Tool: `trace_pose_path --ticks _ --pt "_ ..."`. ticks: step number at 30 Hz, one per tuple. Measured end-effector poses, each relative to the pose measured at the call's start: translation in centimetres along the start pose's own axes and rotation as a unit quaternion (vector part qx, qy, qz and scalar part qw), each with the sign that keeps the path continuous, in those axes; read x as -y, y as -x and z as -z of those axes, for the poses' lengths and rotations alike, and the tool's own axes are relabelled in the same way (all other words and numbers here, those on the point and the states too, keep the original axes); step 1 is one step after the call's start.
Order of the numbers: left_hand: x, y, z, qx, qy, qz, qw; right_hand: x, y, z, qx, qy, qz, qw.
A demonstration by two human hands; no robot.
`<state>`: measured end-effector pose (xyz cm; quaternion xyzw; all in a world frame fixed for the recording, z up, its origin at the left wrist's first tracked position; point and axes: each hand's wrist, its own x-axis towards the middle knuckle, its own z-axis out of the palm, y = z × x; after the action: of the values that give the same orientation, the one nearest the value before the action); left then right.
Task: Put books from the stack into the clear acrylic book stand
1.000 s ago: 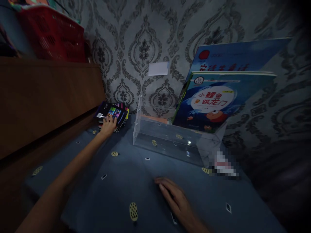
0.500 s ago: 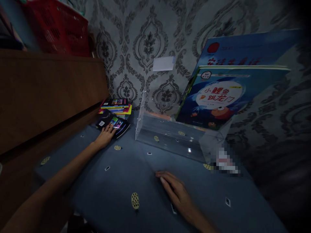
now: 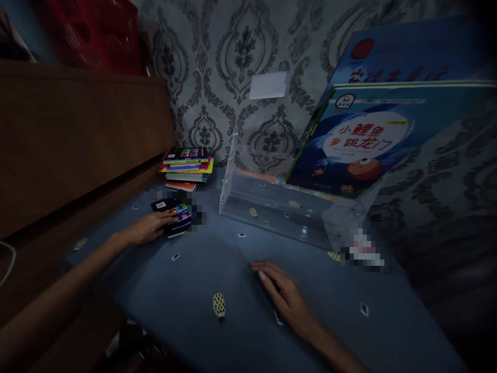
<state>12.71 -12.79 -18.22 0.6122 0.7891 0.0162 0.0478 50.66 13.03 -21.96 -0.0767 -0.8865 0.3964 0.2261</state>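
My left hand (image 3: 149,228) is on a book with a black cover (image 3: 179,220). Its fingers lie over the colourful pictures on the cover, and the thumb is hidden. Just behind stands a stack of several books (image 3: 186,168), apart from the one under my hand. My right hand (image 3: 281,290) rests on the dark blue tablecloth (image 3: 174,300) with its fingers stretched out and nothing in them. Farther back is a clear acrylic book rack (image 3: 272,220). At its right end leans a blue picture book (image 3: 357,140) with an orange fish, in front of a larger blue book (image 3: 419,52).
Along the left side runs a brown wooden cabinet (image 3: 85,124) with a red plastic basket (image 3: 112,36) on top. Patterned wallpaper (image 3: 243,46) closes off the back. A blurred-out white item (image 3: 365,248) lies by the rack's right end.
My left hand has drawn the black book away from the stack, to the left and nearer to me. My right hand has stayed in place. The view has shifted slightly.
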Motion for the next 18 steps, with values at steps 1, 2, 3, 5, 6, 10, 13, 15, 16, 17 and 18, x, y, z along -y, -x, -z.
trace_pose_path --ticks 1,2,3,5,6,10,13,15,16,17,18 --pt "0.2 0.5 0.3 0.015 0.02 -0.007 1.0 -0.1 0.0 0.0 0.0 0.0 0.001 1.0" --pt "0.5 0.7 0.6 0.027 0.042 -0.013 0.999 -0.1 0.0 0.0 0.001 0.001 -0.001 1.0" --pt "0.7 0.6 0.8 0.033 0.062 -0.01 0.997 -0.1 0.0 0.0 0.002 0.001 -0.003 1.0" --pt "1.1 -0.2 0.8 0.01 0.076 0.056 0.996 0.0 -0.1 0.0 0.005 0.002 -0.007 1.0" --pt "1.2 -0.9 0.5 -0.014 0.068 0.11 0.992 0.1 -0.1 0.0 0.007 0.002 -0.009 1.0" --pt "0.9 -4.1 -1.6 -0.081 0.021 0.279 0.957 0.6 -0.2 0.2 0.015 -0.004 -0.014 1.0" --pt "0.4 -5.2 -3.3 -0.082 0.005 0.303 0.949 0.8 -0.3 0.2 0.014 -0.01 -0.009 1.0" --pt "0.2 -5.0 -3.9 -0.079 -0.01 0.294 0.952 0.9 -0.3 0.2 0.014 -0.014 -0.004 1.0" --pt "0.1 -4.8 -4.1 -0.076 -0.017 0.284 0.956 1.0 -0.3 0.3 0.014 -0.015 -0.005 1.0" --pt "0.0 -4.4 -4.2 -0.071 -0.023 0.27 0.96 1.0 -0.3 0.3 0.016 -0.016 -0.006 1.0" --pt "-0.1 -4.1 -4.2 -0.067 -0.027 0.252 0.965 1.1 -0.3 0.3 0.016 -0.018 -0.007 1.0"
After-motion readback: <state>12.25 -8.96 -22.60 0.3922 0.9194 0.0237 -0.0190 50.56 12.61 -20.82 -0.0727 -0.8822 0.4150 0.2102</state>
